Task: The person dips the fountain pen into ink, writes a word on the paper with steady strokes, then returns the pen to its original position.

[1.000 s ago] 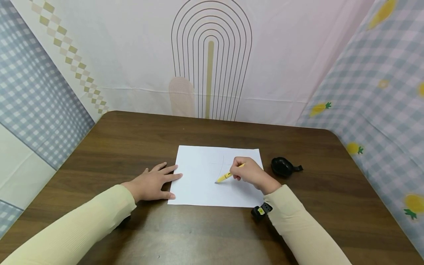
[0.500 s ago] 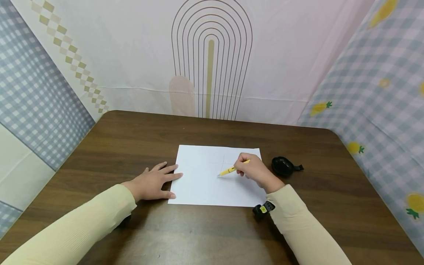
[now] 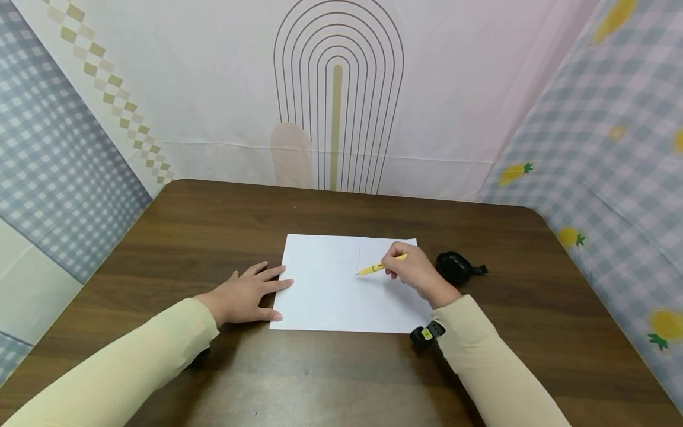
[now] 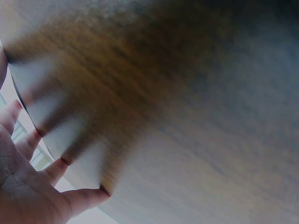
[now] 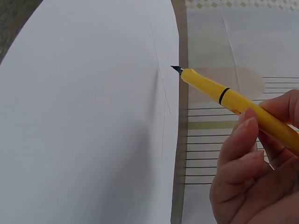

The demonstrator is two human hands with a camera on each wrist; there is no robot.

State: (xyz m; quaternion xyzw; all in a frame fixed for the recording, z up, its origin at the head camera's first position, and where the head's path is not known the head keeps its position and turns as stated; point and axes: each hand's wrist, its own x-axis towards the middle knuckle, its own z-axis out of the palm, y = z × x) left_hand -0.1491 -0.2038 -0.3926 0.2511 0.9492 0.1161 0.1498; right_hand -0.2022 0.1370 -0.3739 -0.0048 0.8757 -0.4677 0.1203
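Note:
A sheet of white paper (image 3: 317,302) lies on the brown table, with a few thin lines crossing near its upper middle. My left hand (image 3: 242,298) rests at the paper's left edge, fingers spread, several fingertips on the sheet. In the left wrist view, the spread fingers of that hand (image 4: 35,186) touch down on the surface. Over the right half of the sheet, my right hand (image 3: 413,271) pinches a yellow fountain pen (image 3: 374,268). Its dark nib points left, close over the drawn lines. The right wrist view shows the fountain pen (image 5: 208,88) between thumb and fingers, its black ring visible.
A black rounded case with a short strap (image 3: 456,268) lies right of the paper, close by my right wrist. Wood-grain table (image 3: 331,379) surrounds the sheet. A patterned white cloth (image 3: 229,89) hangs behind, and checked cloths (image 3: 587,148) flank the table.
My right hand and the fountain pen have moved up and right over the paper, the nib leaving the lower end of a slanted line. My left hand has stayed in place.

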